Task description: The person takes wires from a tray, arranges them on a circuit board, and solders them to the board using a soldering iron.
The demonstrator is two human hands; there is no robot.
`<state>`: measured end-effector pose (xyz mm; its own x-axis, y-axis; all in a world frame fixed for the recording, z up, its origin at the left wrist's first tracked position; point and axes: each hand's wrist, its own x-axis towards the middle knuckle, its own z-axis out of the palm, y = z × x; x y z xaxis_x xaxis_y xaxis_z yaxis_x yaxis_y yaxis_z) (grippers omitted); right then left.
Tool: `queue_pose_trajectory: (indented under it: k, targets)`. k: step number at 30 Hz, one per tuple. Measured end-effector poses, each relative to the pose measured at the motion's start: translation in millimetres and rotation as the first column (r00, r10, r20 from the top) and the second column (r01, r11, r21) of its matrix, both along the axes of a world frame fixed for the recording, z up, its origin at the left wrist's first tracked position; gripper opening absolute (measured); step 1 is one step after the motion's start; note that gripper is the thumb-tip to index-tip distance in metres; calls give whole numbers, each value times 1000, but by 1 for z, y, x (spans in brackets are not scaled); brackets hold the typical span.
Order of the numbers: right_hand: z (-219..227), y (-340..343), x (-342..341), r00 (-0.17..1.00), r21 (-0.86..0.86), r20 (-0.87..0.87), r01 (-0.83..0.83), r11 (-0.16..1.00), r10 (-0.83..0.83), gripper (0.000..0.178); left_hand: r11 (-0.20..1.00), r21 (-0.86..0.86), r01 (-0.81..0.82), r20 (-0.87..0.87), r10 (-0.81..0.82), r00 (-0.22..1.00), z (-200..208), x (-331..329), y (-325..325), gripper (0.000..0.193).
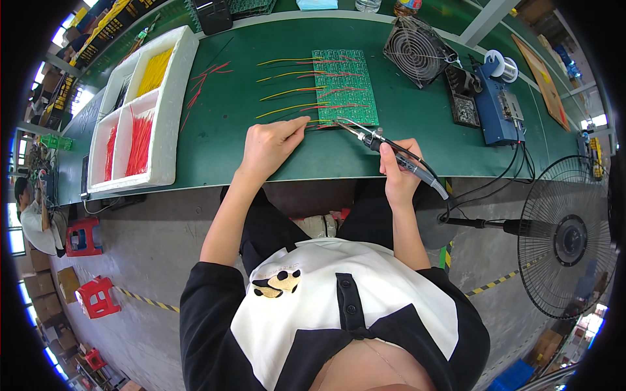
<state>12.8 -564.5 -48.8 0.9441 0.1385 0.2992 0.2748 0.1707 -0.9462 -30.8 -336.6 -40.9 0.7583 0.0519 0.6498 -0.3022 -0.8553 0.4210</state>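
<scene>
My left hand is closed in a pinch at the near left corner of a green circuit board panel. A short end of yellow wire shows between its fingertips and the board. In my right hand is a soldering iron with a thin metal feed tube, its tip over the board's near edge beside the wire end. Several yellow wires stick out leftward from the panel in rows, with red wires lying across it.
A white foam tray at left holds yellow, red and black wires. Loose red wires lie beside it. A small square fan, a blue soldering station with a solder spool, and a large standing fan are to the right.
</scene>
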Motion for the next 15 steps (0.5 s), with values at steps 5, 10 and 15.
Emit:
queue_pose_trajectory:
  k: [5,10,15]
  targets:
    - [0,1,-1,1000,-29,4,6,1000,-6,17,1000,25,-14,-10,15,1000,0,-1,1,15]
    - [1,1,-2,999,18,10,35,999,-35,17,1000,22,-16,-90,18,996,4,-3,0,18]
    - [1,1,-2,999,30,9,39,999,-40,17,999,36,-16,-76,19,997,3,-3,0,18]
